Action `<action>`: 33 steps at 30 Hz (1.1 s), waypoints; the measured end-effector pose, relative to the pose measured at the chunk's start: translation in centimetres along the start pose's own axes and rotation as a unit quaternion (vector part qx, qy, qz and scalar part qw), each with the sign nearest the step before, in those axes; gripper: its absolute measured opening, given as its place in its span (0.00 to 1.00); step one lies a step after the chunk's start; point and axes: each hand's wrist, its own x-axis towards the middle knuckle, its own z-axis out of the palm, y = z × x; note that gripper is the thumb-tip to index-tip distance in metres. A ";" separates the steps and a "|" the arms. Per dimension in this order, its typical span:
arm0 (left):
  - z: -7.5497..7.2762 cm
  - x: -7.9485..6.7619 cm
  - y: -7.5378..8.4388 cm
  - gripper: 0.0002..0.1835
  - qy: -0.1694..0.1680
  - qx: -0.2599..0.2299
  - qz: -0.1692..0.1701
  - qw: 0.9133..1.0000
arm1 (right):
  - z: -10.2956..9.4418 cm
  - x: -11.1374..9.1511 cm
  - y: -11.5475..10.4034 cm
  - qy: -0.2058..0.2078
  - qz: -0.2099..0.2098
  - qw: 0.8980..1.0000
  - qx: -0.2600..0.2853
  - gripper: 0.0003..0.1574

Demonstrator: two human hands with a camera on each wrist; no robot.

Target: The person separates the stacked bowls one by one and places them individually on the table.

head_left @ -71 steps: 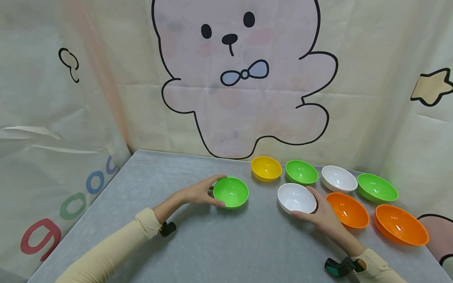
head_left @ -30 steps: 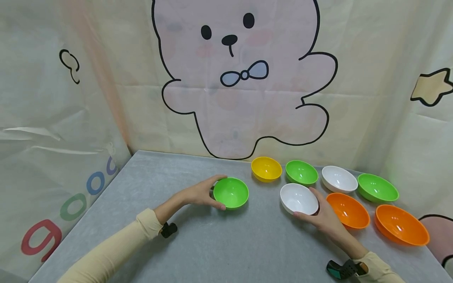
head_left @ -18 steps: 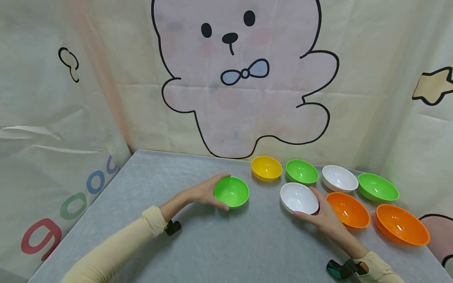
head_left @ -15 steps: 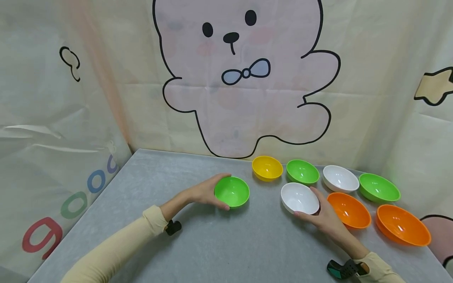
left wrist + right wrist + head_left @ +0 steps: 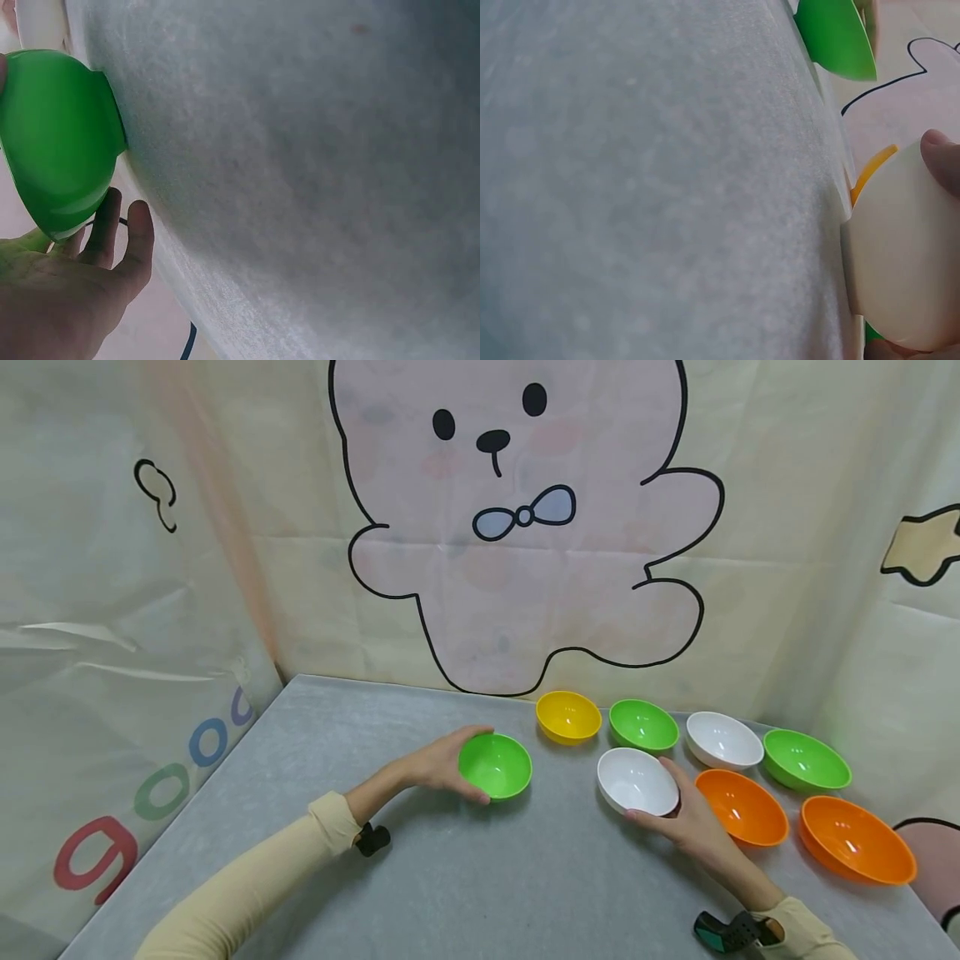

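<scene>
My left hand (image 5: 435, 766) holds a green bowl (image 5: 495, 766) at its left side, thumb at the near rim and fingers round the far side. In the left wrist view the foot of the green bowl (image 5: 56, 142) is right at the grey tabletop (image 5: 300, 165). To the right, a white bowl (image 5: 637, 781) is gripped by my right hand (image 5: 693, 827) from its right side, thumb in front and fingers behind. The right wrist view shows the white bowl (image 5: 907, 247) side-on with the thumb (image 5: 941, 161) against it. Both bowls face upward with nothing inside.
Behind the held bowls stand a yellow bowl (image 5: 568, 717), a green bowl (image 5: 642, 725), a white bowl (image 5: 723, 740) and a larger green bowl (image 5: 806, 760). Two orange bowls, the nearer one (image 5: 742, 807) and the larger one (image 5: 857, 841), flank my right hand. A printed cloth (image 5: 495, 610) hangs behind the table.
My left hand has come in closer around the green bowl, and the gap between palm and bowl is gone. The white bowl has shifted slightly right with my right hand. The view drifts a little.
</scene>
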 end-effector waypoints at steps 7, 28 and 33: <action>-0.1 0.1 0.2 0.60 0.001 0.006 0.004 1.000 | 0.0 0.0 0.1 0.000 0.004 1.000 0.002 0.69; 0.6 1.6 1.7 0.58 0.005 0.031 0.029 0.999 | 0.0 -0.1 0.1 -0.003 0.002 1.000 0.006 0.68; 1.2 2.2 2.1 0.58 0.008 0.033 0.033 0.999 | 0.0 -0.1 0.2 -0.005 0.003 1.000 0.009 0.69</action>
